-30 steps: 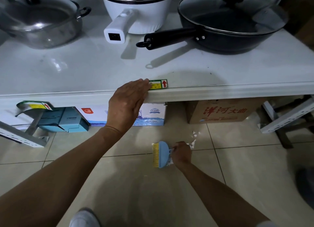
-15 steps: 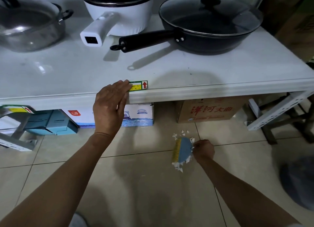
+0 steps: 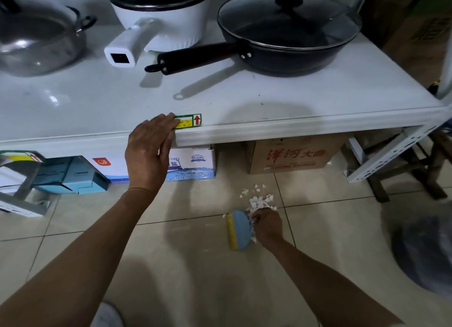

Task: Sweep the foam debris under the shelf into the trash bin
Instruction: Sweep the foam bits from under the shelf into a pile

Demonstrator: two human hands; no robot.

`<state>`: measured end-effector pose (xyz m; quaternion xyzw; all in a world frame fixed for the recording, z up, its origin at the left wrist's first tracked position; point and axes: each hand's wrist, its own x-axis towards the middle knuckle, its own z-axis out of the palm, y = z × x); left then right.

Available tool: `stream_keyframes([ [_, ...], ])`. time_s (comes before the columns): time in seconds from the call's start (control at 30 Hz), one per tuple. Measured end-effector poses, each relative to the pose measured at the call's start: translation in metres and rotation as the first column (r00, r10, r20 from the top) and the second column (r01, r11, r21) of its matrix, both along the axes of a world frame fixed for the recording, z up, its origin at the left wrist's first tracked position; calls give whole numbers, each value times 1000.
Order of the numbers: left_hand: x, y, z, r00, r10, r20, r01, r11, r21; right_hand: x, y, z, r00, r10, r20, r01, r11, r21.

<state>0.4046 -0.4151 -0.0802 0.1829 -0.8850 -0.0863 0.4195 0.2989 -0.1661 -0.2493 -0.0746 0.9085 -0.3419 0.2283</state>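
Note:
My right hand [image 3: 267, 225] grips a small blue brush [image 3: 239, 229] with yellow bristles, low on the tiled floor. White foam bits [image 3: 259, 200] lie in a loose pile just beyond the brush and my fingers, in front of the shelf. A few more foam bits stick beside the brush head. My left hand [image 3: 149, 150] rests flat on the front edge of the white shelf [image 3: 269, 131], fingers on a green and yellow sticker. A dark, blurred trash bin [image 3: 425, 251] sits at the right edge of the floor.
On the shelf top stand a steel pot [image 3: 36, 43], a white pot [image 3: 161, 16] and a black lidded pan [image 3: 288, 30]. Under the shelf are a brown carton [image 3: 293, 155], a white and blue box [image 3: 193, 165] and teal boxes [image 3: 71, 175]. A white bracket [image 3: 391, 153] slants at right.
My right hand has drawn the brush back toward me and slightly left, leaving the foam bits gathered in a pile ahead of it. My left hand stays on the shelf edge.

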Motion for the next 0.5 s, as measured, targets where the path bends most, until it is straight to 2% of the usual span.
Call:
stream_keyframes([
  [0.27,2,1,1,1000,-20,12,20,1000,-7,-61,56,14,993,-27,-113,45,987,156],
  [0.4,1,0,1,999,-29,15,29,1000,-10,-72,64,20,991,3,-136,20,985,173],
  [0.5,1,-1,-1,999,-33,2,33,999,-24,-70,47,24,989,-3,-151,22,992,124],
])
